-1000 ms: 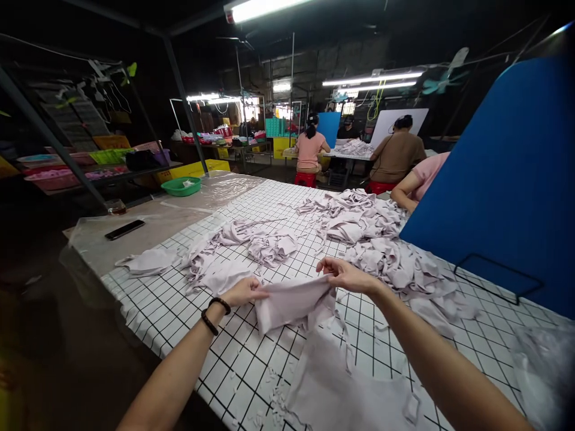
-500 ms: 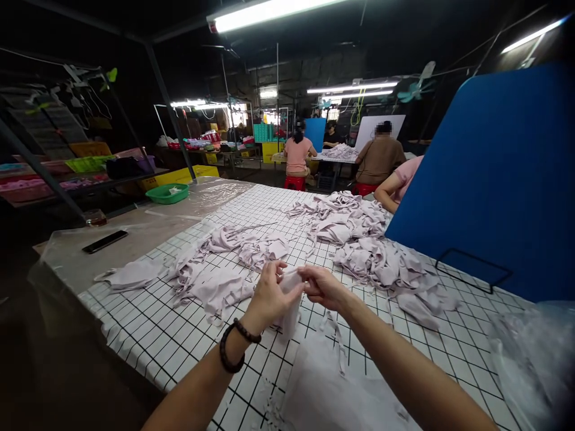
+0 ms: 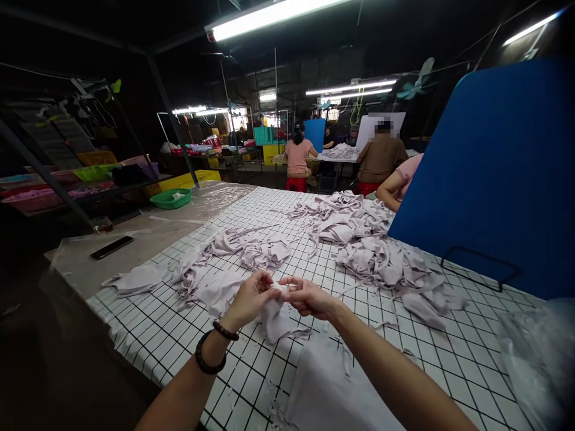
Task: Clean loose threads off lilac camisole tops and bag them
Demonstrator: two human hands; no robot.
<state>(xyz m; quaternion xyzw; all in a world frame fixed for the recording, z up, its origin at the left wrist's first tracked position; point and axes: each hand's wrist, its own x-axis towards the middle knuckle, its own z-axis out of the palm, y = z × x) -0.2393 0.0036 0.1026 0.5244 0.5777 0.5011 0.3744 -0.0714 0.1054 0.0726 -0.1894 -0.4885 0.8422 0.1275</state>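
My left hand (image 3: 254, 299), with two dark bead bracelets at the wrist, pinches a pale lilac fabric piece (image 3: 275, 320). Close beside it, my right hand (image 3: 309, 297) has thumb and fingers closed on the top edge of the same piece. The cloth hangs down below my fingers over the grid-patterned table cover (image 3: 179, 335). A larger pale cloth (image 3: 327, 389) lies flat between my forearms. Left of my hands is a loose pile of similar fabric pieces (image 3: 220, 287).
Bigger heaps of pale fabric (image 3: 386, 260) lie at right, beside a tall blue board (image 3: 485, 179) with a black wire stand. A clear plastic bag (image 3: 539, 359) is at the right edge. A phone (image 3: 111, 247), a glass (image 3: 102, 224) and a green basin (image 3: 171, 199) stand left. Co-workers sit beyond.
Both hands have moved slightly left and down with the fabric piece. The piece now hangs bunched and spread lower, where before it stood narrow between the fingers.
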